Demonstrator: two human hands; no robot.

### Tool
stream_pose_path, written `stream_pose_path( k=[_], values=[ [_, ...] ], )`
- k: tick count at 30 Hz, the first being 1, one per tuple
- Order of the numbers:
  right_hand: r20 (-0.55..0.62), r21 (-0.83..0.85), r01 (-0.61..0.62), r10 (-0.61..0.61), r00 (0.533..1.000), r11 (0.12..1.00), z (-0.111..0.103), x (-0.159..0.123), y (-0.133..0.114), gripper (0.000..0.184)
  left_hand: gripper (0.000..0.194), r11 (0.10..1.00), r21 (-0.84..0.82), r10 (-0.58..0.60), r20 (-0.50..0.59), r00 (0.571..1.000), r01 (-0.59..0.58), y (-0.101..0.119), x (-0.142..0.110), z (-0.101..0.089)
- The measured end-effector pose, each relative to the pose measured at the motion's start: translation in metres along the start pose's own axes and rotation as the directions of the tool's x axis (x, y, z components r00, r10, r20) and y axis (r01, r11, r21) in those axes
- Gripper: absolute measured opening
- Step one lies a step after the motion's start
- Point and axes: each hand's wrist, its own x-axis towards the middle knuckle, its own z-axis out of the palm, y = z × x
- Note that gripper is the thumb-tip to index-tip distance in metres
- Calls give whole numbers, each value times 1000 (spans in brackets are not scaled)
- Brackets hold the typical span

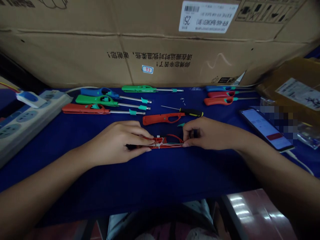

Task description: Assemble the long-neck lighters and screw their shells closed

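A red lighter half-shell (163,145) lies on the blue table between my hands, with thin wires and a white part showing inside. My left hand (122,141) grips its left end, thumb and fingers on either side. At the other end, my right hand (206,133) pinches close to the shell's right tip; what is between the fingertips is too small to make out. Just beyond lies a matching red handle cover (161,119) with an oval opening. A small green piece (181,125) sits by my right fingers. Behind it is a black and yellow screwdriver (192,112).
Long-nosed lighters in red (85,108), green (92,99) and blue lie at the back left, another green one (138,88) behind. Several more (220,101) lie back right. A power strip (30,120), phone (266,128) and brown box (295,86) flank the table; a cardboard wall (155,43) closes the back.
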Motion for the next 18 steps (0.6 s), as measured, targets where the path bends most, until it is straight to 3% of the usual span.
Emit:
stream_pose_path(
  k=[4,10,13,18],
  values=[
    [-12,-36,-19,19,1000,999,0,-3,-1,9,17,998,32,-47,-10,999,48,7,1,0],
    [-190,-143,108,-135,972,984,5,-10,-4,10,16,978,196,-81,31,996,73,18,0,-7],
    [-181,-146,185,-210,961,972,13,-8,-9,11,16,973,197,-129,21,991,122,23,1,-5],
    [-160,-159,186,-212,964,970,26,-3,-11,13,19,981,114,-155,-49,987,160,27,5,14]
  ],
)
